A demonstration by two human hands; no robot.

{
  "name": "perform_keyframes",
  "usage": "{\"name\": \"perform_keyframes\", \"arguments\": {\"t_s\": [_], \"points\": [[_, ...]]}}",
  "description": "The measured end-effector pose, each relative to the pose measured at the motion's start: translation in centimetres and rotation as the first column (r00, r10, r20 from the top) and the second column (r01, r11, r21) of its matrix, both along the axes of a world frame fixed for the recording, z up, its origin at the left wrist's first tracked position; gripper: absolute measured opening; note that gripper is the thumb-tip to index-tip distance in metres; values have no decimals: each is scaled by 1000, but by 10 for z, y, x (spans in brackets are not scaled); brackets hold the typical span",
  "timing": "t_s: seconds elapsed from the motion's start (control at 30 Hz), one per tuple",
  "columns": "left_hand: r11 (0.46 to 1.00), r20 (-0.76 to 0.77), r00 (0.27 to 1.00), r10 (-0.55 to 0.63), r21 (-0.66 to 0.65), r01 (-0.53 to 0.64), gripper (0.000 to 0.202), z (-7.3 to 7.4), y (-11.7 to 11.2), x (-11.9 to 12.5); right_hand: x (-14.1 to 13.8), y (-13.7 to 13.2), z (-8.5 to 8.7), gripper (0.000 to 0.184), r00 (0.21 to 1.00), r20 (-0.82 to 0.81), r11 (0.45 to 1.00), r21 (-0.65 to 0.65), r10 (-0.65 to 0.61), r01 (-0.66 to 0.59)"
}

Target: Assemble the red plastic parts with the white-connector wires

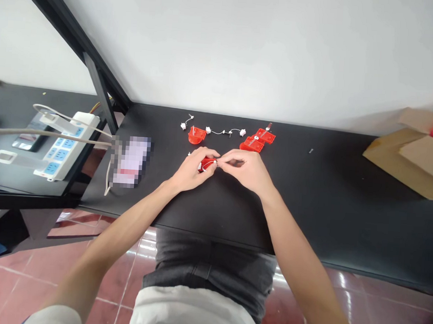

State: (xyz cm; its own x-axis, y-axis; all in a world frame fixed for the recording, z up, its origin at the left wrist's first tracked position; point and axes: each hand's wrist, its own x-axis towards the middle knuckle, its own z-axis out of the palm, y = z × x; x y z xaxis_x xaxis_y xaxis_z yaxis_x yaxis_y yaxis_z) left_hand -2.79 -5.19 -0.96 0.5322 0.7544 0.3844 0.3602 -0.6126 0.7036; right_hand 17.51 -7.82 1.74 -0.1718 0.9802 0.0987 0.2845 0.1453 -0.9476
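Over the middle of the black table, my left hand (195, 170) is closed around a small red plastic piece (206, 165) with a white cord on it. The fingertips of my right hand (246, 167) pinch at the piece's right end, beside a small white part (215, 161). What exactly they grip is too small to make out. Behind my hands lie a red plastic part (196, 135) with a rounded end, a white cord with little white knobs (208, 130), and a group of red plastic parts (258, 140).
A cardboard box (407, 161) with red items stands at the right. To the left are a blurred phone-like object (131, 160), a white power strip (69, 145) with cables and a black metal frame post (100, 86). A small grey bit (311, 150) lies right of centre.
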Motion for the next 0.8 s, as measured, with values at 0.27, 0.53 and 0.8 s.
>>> {"name": "perform_keyframes", "arguments": {"t_s": [0.27,0.53,0.8], "points": [[989,147,989,-28,-139,49,18,-1,0,1,-1,-1,0,9,1000,15,1000,12,-19,18],[942,252,966,-51,-309,130,26,-2,4,2,-2,-2,3,13,995,96,998,66,-15,8],[954,126,989,-73,-282,106,42,-5,13,-5,3,6,-4,15,989,127,997,-31,-70,74]]}}
